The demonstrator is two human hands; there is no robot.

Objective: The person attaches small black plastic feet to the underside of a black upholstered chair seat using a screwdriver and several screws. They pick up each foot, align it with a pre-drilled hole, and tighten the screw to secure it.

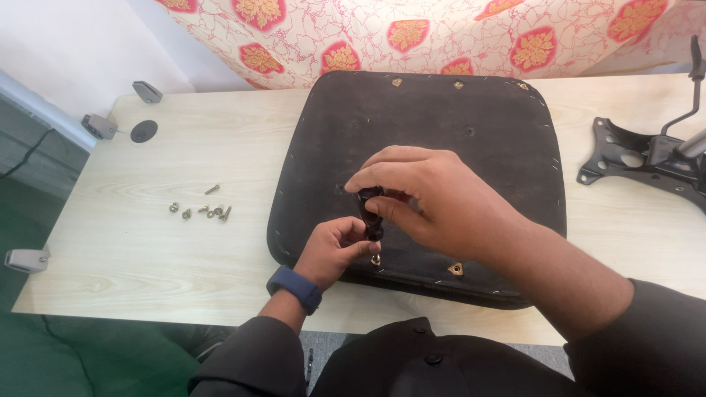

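Seat base [471, 110] — black, square with rounded corners, underside up, lying flat on the pale wood-grain table [147, 257]; brass-coloured threaded inserts show near its far edge and one near its near edge.

Black tool [370, 213] — short, dark-handled, standing roughly upright over the near part of the seat base, at about 7 o'clock from the seat's centre. Its lower tip meets a small brass-coloured fitting [376, 259] in the seat.

Right hand [434, 198] — fingers and thumb pinched closed around the top of the black tool, from the 3 o'clock side.

Left hand [334, 246] — wearing a dark blue wristband [294, 287]; fingers curled closed about the tool's lower end, from the 8 o'clock side, just above the fitting.

Loose screws [202, 211] — a small scatter of metal bolts and washers on the bare table, at 9 o'clock from the seat, well apart from both hands.

Chair mechanism plate [640, 162] — black metal with a lever, on the table at 3 o'clock from the seat.

Patterned cloth [412, 33] — cream with red and gold medallions, hanging behind the table at 12 o'clock.
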